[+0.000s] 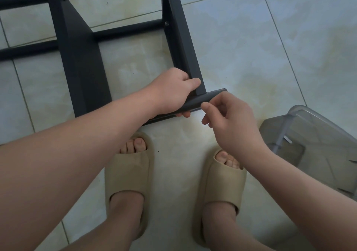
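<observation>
A black metal frame [81,57] of flat panels and bars stands on the tiled floor in front of me. My left hand [173,92] grips the frame's near bar [204,99] where an upright panel [183,43] meets it, fingers curled round the bar. My right hand [229,119] hovers just right of that corner, fingers loosely curled, the thumb and forefinger close together near the bar's end. Whether something small is pinched between them cannot be seen.
A clear plastic box [309,132] sits on the floor at the right. My two feet in beige slippers [129,171] stand below the frame. A screw head [166,23] shows on the upright panel. Pale floor tiles [270,47] spread to the right.
</observation>
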{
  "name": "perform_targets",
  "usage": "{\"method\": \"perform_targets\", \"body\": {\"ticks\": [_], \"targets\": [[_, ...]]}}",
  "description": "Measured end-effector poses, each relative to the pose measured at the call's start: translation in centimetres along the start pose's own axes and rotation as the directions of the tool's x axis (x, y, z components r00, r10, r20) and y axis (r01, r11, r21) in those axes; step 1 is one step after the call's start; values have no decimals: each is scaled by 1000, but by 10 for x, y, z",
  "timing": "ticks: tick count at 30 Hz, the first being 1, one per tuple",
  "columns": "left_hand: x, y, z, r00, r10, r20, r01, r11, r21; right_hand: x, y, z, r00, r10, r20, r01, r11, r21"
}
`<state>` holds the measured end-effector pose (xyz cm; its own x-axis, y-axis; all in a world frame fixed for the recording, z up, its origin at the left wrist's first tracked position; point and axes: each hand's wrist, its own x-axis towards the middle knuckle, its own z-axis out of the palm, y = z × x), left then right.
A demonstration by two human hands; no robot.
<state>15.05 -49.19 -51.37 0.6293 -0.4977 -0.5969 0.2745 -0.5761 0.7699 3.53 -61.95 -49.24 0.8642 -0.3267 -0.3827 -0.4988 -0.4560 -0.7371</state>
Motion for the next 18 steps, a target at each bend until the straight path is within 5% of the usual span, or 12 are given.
{"method": "perform_targets", "body": {"ticks": [10, 18], "targets": [[-4, 2, 1, 1000, -3, 9, 2, 999, 39, 3, 5, -10, 985, -160, 55, 167, 976, -143], [-3, 1, 1, 1000, 2, 13, -3, 1000, 20, -3, 2, -3, 996, -83, -19, 80, 988, -131]]}}
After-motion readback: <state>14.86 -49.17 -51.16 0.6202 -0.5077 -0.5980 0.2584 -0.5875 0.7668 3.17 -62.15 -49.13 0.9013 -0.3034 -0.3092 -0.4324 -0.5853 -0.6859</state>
